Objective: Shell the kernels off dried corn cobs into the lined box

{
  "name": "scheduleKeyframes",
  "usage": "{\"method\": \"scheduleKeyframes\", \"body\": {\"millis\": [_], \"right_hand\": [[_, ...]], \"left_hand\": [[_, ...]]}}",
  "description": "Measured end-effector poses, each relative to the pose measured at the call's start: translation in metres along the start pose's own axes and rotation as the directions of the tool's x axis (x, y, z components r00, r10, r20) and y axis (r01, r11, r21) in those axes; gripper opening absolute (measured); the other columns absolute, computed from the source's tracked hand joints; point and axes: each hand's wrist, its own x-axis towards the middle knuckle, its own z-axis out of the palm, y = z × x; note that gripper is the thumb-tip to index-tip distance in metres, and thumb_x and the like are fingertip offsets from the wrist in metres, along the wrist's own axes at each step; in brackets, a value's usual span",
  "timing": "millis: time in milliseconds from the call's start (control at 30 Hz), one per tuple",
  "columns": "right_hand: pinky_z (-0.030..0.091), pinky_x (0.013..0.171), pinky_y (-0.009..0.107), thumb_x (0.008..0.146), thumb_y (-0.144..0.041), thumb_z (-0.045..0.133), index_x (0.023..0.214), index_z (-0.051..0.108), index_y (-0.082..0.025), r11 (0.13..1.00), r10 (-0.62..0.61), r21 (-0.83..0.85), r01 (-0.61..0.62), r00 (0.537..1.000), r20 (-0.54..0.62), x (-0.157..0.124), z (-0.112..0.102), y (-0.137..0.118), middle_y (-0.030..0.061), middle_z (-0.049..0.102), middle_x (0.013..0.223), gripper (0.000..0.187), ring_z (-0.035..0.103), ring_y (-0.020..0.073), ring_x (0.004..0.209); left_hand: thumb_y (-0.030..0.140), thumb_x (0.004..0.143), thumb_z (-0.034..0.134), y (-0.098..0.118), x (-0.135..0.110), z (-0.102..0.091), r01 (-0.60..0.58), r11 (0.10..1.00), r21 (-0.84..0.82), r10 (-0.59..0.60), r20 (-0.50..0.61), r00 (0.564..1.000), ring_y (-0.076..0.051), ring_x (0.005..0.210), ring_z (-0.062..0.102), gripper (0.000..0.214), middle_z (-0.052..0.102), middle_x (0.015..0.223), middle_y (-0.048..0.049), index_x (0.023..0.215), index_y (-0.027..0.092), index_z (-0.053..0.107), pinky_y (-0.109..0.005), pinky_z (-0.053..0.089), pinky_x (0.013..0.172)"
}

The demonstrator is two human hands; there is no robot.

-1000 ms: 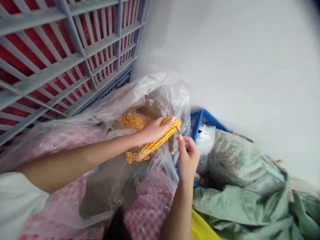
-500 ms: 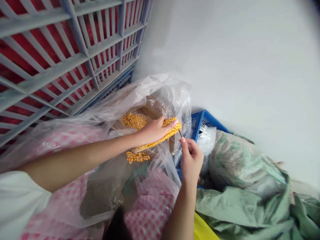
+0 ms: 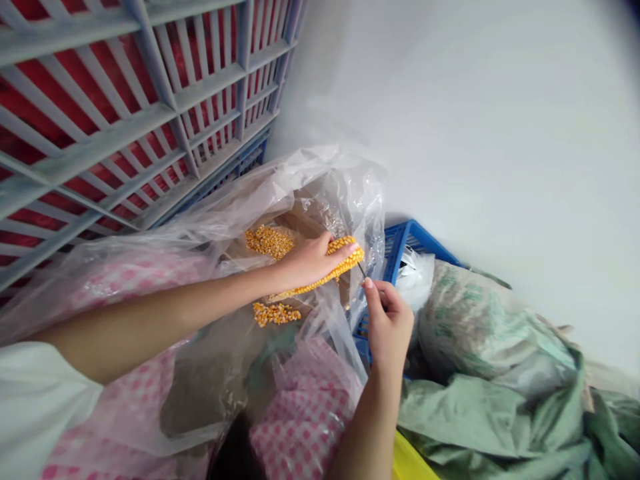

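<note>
My left hand [image 3: 309,259] is wrapped round a yellow corn cob [image 3: 334,265] and holds it over an open clear plastic bag [image 3: 280,193]. My right hand [image 3: 388,323] is closed on a thin dark pointed tool [image 3: 361,269] whose tip touches the cob's near end. Loose yellow kernels lie in the bag, one heap [image 3: 268,241] behind the cob and a smaller one [image 3: 274,313] below it.
A grey slatted crate [image 3: 125,113] with red contents stands at the left. A blue plastic basket [image 3: 400,245] holding a white bag sits to the right of the cob. Green woven sacks [image 3: 495,373] fill the lower right. Pink checked cloth [image 3: 305,413] lies under the plastic.
The cob has been turned in my left hand and its lower end has risen. My right hand has shifted slightly right and down, the tool still at the cob's end.
</note>
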Motion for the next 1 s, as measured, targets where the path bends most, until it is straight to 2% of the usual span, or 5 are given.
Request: {"method": "scheduleKeyframes", "body": {"millis": [100, 233, 367, 800, 1000], "right_hand": [[0.028, 0.047, 0.02, 0.078, -0.048, 0.052, 0.072, 0.061, -0.015, 0.999, -0.006, -0.037, 0.006, 1.0, 0.012, -0.001, -0.001, 0.0, -0.0046, 0.043, 0.051, 0.035, 0.035, 0.0086, 0.047], [0.028, 0.047, 0.02, 0.08, -0.047, 0.05, 0.073, 0.061, -0.016, 0.992, -0.028, -0.117, 0.035, 0.998, 0.061, -0.002, -0.004, 0.001, -0.0047, 0.044, 0.051, 0.034, 0.034, 0.0082, 0.047], [0.028, 0.047, 0.02, 0.08, -0.046, 0.05, 0.072, 0.061, -0.016, 0.985, -0.044, -0.161, 0.063, 0.992, 0.121, -0.002, -0.007, 0.005, -0.0047, 0.044, 0.051, 0.033, 0.034, 0.0081, 0.046], [0.028, 0.049, 0.019, 0.083, -0.044, 0.046, 0.071, 0.058, -0.015, 0.979, -0.076, -0.173, 0.109, 0.98, 0.185, -0.002, -0.002, 0.014, -0.0046, 0.047, 0.052, 0.034, 0.036, 0.0075, 0.046], [0.029, 0.049, 0.02, 0.085, -0.043, 0.043, 0.071, 0.058, -0.016, 0.964, -0.122, -0.222, 0.146, 0.986, 0.118, -0.005, 0.006, 0.014, -0.0036, 0.05, 0.052, 0.034, 0.04, 0.0084, 0.045]], "left_hand": [[0.074, 0.074, 0.017, 0.001, -0.002, -0.001, -0.023, 0.998, 0.059, 0.023, -0.013, 1.0, -0.024, 0.087, 0.061, 0.07, 0.065, 0.092, -0.0099, 0.103, 0.019, 0.05, -0.03, 0.043, 0.067], [0.067, 0.079, 0.02, 0.002, -0.004, -0.001, -0.111, 0.96, 0.258, 0.125, -0.041, 0.991, -0.024, 0.076, 0.062, 0.063, 0.065, 0.078, -0.0091, 0.104, 0.016, 0.049, -0.029, 0.041, 0.062], [0.061, 0.083, 0.023, 0.0, -0.005, 0.003, -0.2, 0.896, 0.397, 0.229, -0.027, 0.973, -0.024, 0.075, 0.063, 0.057, 0.065, 0.082, -0.0105, 0.104, 0.015, 0.048, -0.028, 0.04, 0.06], [0.056, 0.086, 0.016, -0.008, -0.012, 0.021, -0.159, 0.883, 0.441, 0.177, 0.001, 0.984, -0.026, 0.067, 0.064, 0.055, 0.063, 0.069, -0.0114, 0.103, 0.013, 0.046, -0.029, 0.04, 0.055], [0.059, 0.084, 0.012, -0.011, -0.013, 0.025, -0.11, 0.918, 0.381, 0.123, -0.009, 0.992, -0.025, 0.067, 0.064, 0.061, 0.063, 0.069, -0.0113, 0.105, 0.013, 0.045, -0.028, 0.038, 0.052]]}}
